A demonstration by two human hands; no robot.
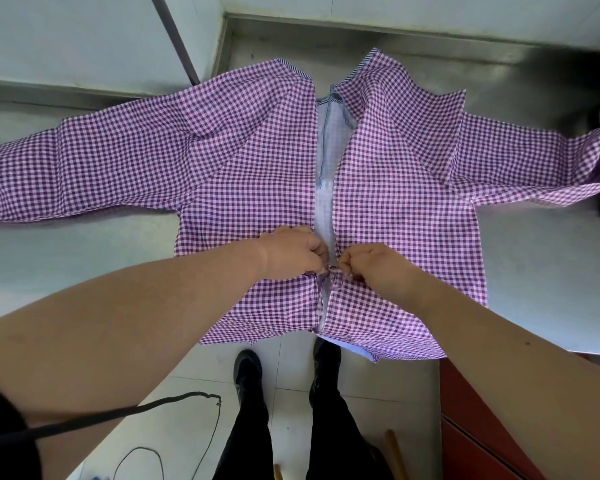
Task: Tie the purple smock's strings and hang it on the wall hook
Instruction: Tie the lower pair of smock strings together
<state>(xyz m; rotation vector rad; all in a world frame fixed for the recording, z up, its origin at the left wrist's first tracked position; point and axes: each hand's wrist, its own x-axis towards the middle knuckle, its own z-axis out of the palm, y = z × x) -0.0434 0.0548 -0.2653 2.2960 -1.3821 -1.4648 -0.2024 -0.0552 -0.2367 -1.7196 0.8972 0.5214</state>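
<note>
Purple gingham smock (257, 161): flat on steel counter (84, 265), back opening up. Left hand (293, 251), right hand (374, 266): fingertips pinching waist strings (331, 270). Step: tying. Next: cinch knot, then hang

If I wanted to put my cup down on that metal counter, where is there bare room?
Bare counter lies below the smock's left sleeve, beside the left hand. Another patch sits right of the hem, below the right sleeve, around. A strip along the back wall is free too. The middle is crowded: both hands, right hand included, work the strings.
</note>
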